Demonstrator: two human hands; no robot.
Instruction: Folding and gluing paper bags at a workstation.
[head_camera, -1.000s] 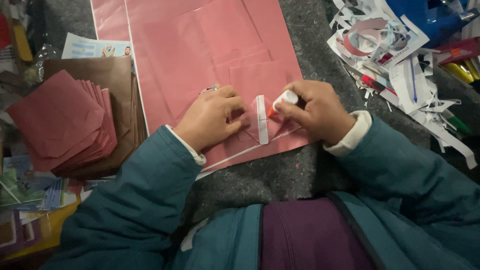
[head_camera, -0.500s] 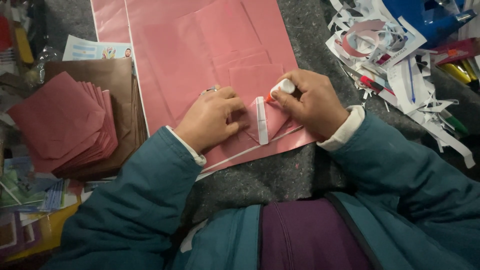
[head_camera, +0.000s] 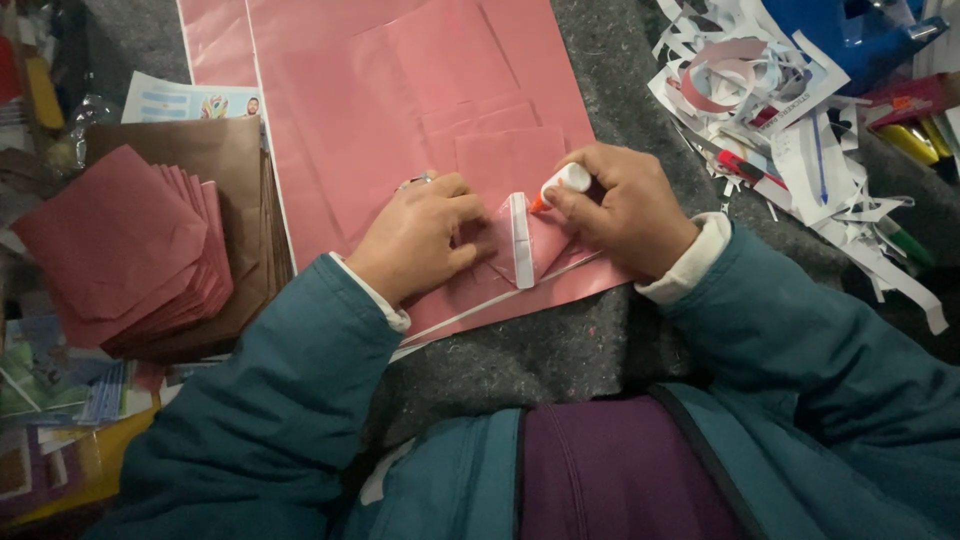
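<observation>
Glue is going onto a white flap (head_camera: 521, 240), a narrow strip along the edge of a small folded pink piece (head_camera: 540, 245) that lies on a large pink sheet (head_camera: 400, 90) spread over grey felt (head_camera: 540, 350). The right hand (head_camera: 625, 205) is closed around a small white glue bottle (head_camera: 568, 180), tipped so its orange nozzle (head_camera: 538, 203) meets the top end of the flap; the grip sits close to the nozzle, which seems to give fine control along so thin a strip. The left hand (head_camera: 420, 235) lies curled and palm down, fingertips pressing the pink piece just left of the flap, apparently to keep it flat and stop it sliding under the nozzle; it grasps nothing. The big sheet underneath looks placed to catch stray glue. At the left, within reach of the left arm, a fanned stack of dark red folded pieces (head_camera: 120, 245) rests on brown paper (head_camera: 215, 160). At the upper right, well apart from the work, lies a heap of white and pink offcuts (head_camera: 780, 110) with markers (head_camera: 915, 140) beside it.
</observation>
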